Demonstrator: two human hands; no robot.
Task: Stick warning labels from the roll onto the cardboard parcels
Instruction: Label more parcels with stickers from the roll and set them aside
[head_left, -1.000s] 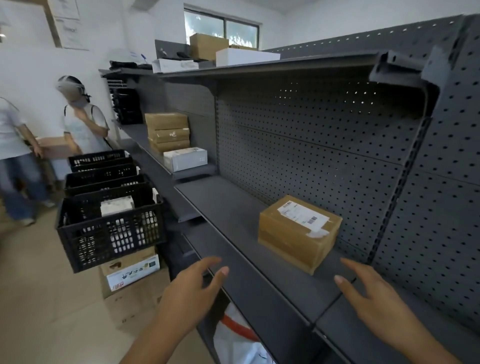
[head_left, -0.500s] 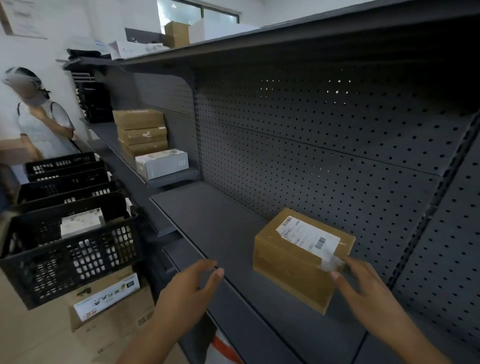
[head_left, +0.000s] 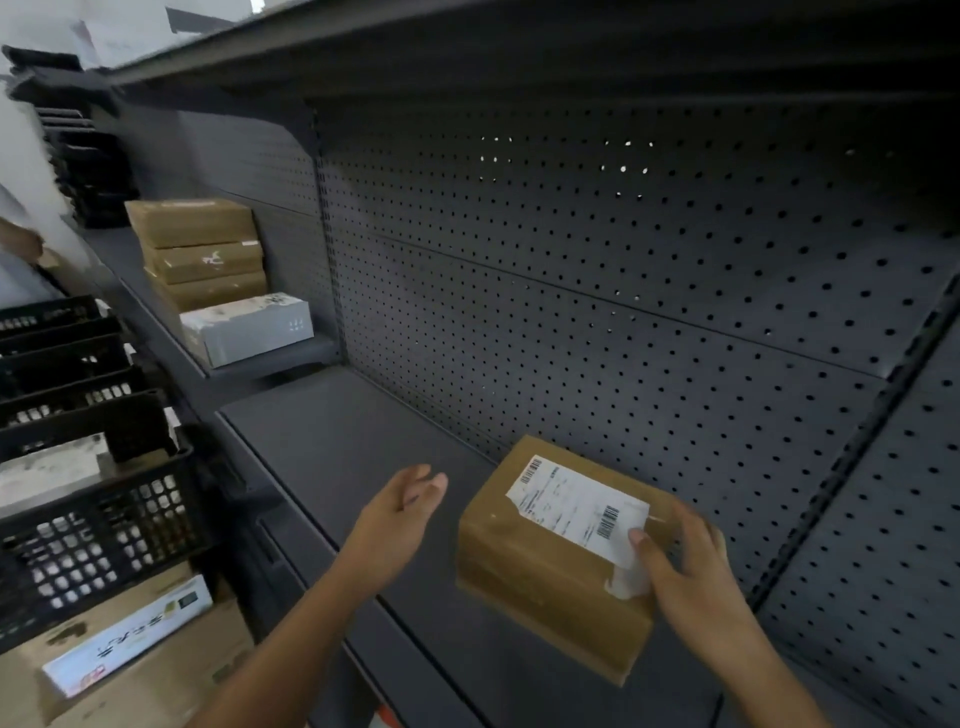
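Observation:
A brown cardboard parcel with a white shipping label on top lies on the dark grey shelf, close to the perforated back panel. My right hand rests on the parcel's right top corner, thumb on the label's edge and fingers over the far side. My left hand hovers open, just left of the parcel and apart from it. No label roll is in view.
Three stacked brown parcels and a white box sit on a higher shelf at the left. Black plastic crates stand on cardboard boxes on the floor at the left. A shelf overhangs above.
The view has closed in on the shelf. My right hand has reached the parcel and settled on its right corner. My left hand has risen toward the parcel's left side.

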